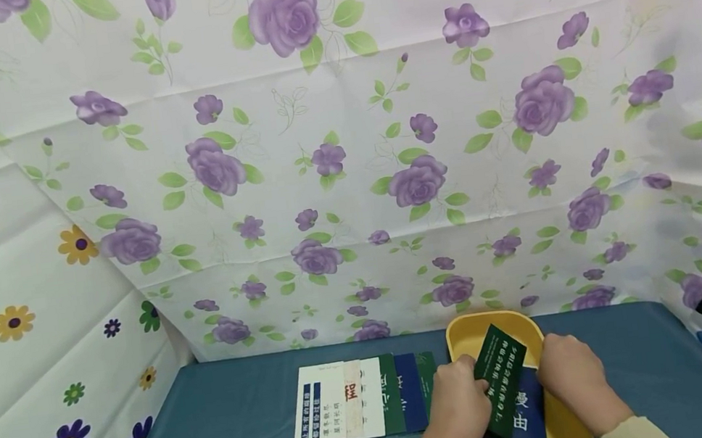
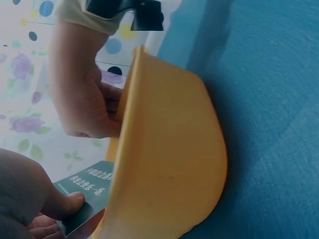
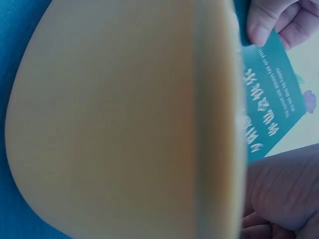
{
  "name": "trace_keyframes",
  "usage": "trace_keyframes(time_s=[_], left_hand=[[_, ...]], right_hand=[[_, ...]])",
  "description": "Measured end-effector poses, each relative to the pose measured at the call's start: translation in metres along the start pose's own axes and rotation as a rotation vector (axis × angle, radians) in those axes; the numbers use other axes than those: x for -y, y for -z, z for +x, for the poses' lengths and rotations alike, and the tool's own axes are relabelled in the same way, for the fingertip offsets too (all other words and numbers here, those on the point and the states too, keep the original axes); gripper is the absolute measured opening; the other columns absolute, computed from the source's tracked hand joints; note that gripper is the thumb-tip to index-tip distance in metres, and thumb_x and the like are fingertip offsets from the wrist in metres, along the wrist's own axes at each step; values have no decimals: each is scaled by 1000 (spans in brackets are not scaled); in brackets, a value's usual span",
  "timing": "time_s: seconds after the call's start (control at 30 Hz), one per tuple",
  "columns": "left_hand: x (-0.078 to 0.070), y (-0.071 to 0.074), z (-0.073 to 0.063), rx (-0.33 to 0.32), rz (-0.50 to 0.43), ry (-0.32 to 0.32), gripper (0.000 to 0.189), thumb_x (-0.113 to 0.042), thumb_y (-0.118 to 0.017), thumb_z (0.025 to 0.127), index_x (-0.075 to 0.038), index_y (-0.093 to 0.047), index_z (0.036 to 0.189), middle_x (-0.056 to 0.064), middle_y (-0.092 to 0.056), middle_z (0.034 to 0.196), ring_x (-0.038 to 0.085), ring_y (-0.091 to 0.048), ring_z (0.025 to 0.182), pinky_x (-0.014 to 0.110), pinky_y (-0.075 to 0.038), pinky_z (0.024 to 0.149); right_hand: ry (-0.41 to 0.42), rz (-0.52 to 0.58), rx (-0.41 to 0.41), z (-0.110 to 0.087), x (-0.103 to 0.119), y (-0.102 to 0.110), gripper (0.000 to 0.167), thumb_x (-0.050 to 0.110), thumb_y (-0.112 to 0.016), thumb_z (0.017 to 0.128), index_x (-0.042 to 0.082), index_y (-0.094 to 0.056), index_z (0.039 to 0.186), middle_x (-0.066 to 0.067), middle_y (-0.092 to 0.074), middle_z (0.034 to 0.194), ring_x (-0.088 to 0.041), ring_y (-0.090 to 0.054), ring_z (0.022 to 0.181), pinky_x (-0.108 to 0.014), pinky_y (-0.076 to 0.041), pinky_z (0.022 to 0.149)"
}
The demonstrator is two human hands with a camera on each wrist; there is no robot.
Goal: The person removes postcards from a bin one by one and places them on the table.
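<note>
My left hand (image 1: 458, 407) pinches a dark green card (image 1: 508, 375) printed with white characters, thumb on its face. The card tilts over a yellow plastic basin (image 1: 464, 340). Beneath it, a dark blue card (image 1: 529, 420) with large white characters lies in the basin. My right hand (image 1: 570, 371) reaches over the basin's right rim, and the left wrist view shows its fingers (image 2: 112, 97) bent down inside, their tips hidden by the wall. Whether those fingers hold a card I cannot tell. In the right wrist view the green card (image 3: 274, 109) rises above the rim between both hands.
Left of the basin, an overlapping row of cards lies on the blue-covered table (image 1: 238, 423): a white card (image 1: 331, 380) with blue bars, then pale, green (image 1: 390, 397) and blue (image 1: 409, 391) ones. Flowered cloth (image 1: 346, 176) hangs behind the table and at both sides.
</note>
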State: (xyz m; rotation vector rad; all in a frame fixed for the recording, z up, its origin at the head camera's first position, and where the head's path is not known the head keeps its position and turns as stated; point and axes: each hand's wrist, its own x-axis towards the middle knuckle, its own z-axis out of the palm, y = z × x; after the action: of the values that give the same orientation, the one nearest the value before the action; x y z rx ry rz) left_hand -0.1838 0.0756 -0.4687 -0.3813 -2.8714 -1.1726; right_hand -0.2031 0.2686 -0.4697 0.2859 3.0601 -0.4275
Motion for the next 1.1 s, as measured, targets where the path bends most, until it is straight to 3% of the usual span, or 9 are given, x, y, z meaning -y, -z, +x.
trace_keyframes(time_s=[0.17, 0.37, 0.63, 0.97, 1.1], left_hand=[[2, 9, 0, -38, -55, 4, 26, -11, -69, 84, -10, -65, 109, 4, -71, 101, 9, -67, 91, 23, -54, 64], [5, 23, 0, -124, -137, 0, 17, -10, -68, 85, -10, -66, 101, 4, -72, 92, 5, -67, 77, 16, -51, 57], [18, 53, 1, -212, -162, -27, 16, -12, -66, 86, -9, -66, 101, 5, -72, 87, 2, -67, 71, 13, -48, 54], [43, 91, -2, -353, -105, -27, 20, -10, -69, 84, -6, -65, 103, 8, -72, 87, 7, -68, 71, 17, -50, 53], [54, 105, -5, -380, -80, -7, 21, -13, -68, 86, -6, -65, 105, 7, -72, 86, 8, -67, 70, 17, -50, 52]], right_hand=[[-8, -6, -4, 0, 1, 2, 9, 5, -60, 76, -4, -60, 78, -18, -62, 71, -28, -59, 60, -44, -44, 46], [-13, -14, -3, 1, 1, 1, 12, 5, -62, 75, -5, -61, 80, -20, -63, 74, -31, -61, 62, -46, -45, 48], [-4, -10, -7, 0, 0, 1, 15, 6, -63, 73, -6, -62, 83, -24, -63, 78, -37, -62, 66, -48, -45, 49], [-8, -7, 9, 0, 1, 2, 14, 4, -63, 74, -6, -62, 83, -22, -64, 76, -35, -62, 64, -47, -45, 48], [-10, -7, 18, 0, 2, 2, 14, 4, -63, 75, -7, -62, 84, -21, -64, 75, -35, -62, 64, -47, -45, 48]])
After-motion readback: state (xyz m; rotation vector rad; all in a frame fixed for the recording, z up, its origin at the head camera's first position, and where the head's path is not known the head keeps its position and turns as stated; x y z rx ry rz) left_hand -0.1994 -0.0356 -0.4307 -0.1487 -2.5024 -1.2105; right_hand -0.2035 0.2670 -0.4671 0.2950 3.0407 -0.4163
